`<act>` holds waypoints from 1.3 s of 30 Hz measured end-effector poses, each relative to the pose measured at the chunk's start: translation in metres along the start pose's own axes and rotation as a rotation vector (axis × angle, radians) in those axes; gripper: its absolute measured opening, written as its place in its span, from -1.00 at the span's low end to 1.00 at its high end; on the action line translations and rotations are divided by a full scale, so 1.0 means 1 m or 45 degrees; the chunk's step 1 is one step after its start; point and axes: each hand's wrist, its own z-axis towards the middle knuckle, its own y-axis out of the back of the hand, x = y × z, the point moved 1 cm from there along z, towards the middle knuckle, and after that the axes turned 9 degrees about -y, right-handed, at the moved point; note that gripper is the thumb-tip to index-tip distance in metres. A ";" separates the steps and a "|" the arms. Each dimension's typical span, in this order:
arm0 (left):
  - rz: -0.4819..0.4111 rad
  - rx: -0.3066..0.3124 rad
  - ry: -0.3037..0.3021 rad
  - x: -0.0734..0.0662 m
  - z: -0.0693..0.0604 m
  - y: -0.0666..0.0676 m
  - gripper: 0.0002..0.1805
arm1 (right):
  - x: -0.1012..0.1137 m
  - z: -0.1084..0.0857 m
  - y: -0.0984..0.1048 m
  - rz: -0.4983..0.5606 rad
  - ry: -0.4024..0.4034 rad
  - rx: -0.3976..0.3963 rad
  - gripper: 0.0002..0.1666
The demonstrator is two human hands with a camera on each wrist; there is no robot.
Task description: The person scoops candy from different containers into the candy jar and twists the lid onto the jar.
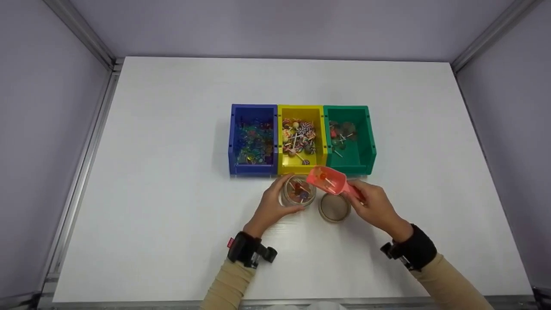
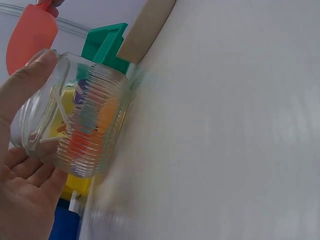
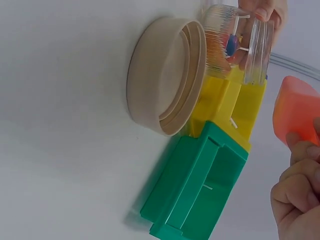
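A clear ribbed glass jar holding lollipops stands on the table, and my left hand curls its fingers and thumb around it. In the left wrist view the jar shows white sticks with red, orange and blue pieces inside. My right hand grips the handle of a red scoop, with a red lollipop and other pieces in its bowl. That bowl hangs above the table, its tip beside the jar's rim. A round beige lid lies right of the jar, below the scoop.
Behind the jar stand three joined bins: a blue bin with translucent pieces, a yellow bin with swirled lollipops, and a green bin with a few lollipops. Walls border the white table at the back and both sides.
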 end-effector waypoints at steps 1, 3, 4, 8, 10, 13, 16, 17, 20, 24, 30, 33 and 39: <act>0.002 -0.001 0.006 0.000 0.000 0.000 -0.03 | 0.001 0.000 0.000 -0.006 0.010 0.010 -0.68; 0.003 -0.002 0.016 0.000 0.000 0.000 -0.04 | 0.003 0.000 0.001 -0.017 0.029 0.034 -0.69; 0.001 -0.003 0.017 0.000 0.001 0.000 -0.04 | 0.004 0.000 0.002 -0.023 0.037 0.048 -0.70; -0.008 -0.007 0.008 0.000 0.001 -0.001 -0.04 | 0.008 0.001 0.004 -0.066 0.056 0.116 -0.71; -0.009 -0.013 -0.005 -0.001 0.001 -0.001 -0.04 | 0.011 0.001 0.005 -0.100 0.061 0.154 -0.71; -0.005 -0.020 -0.016 0.000 0.000 0.000 -0.04 | 0.015 0.002 0.008 -0.158 0.070 0.212 -0.71; 0.003 -0.022 -0.030 0.001 0.000 0.000 -0.05 | 0.021 0.003 0.010 -0.227 0.071 0.266 -0.72; 0.001 -0.024 -0.035 0.001 0.000 0.000 -0.05 | 0.023 0.003 0.011 -0.248 0.073 0.281 -0.72; -0.007 -0.028 -0.044 0.001 0.000 -0.001 -0.06 | 0.028 0.003 0.014 -0.312 0.089 0.312 -0.72; -0.017 -0.037 -0.040 0.001 0.000 -0.002 -0.06 | 0.035 0.003 0.017 -0.390 0.145 0.314 -0.71; -0.009 -0.047 -0.062 0.003 0.000 -0.003 -0.07 | 0.041 0.005 0.021 -0.462 0.185 0.307 -0.75; -0.001 -0.051 -0.074 0.004 0.000 -0.003 -0.07 | 0.044 0.005 0.022 -0.493 0.202 0.301 -0.76; -0.009 -0.055 -0.084 0.004 0.000 -0.003 -0.06 | 0.050 0.004 0.026 -0.523 0.205 0.303 -0.78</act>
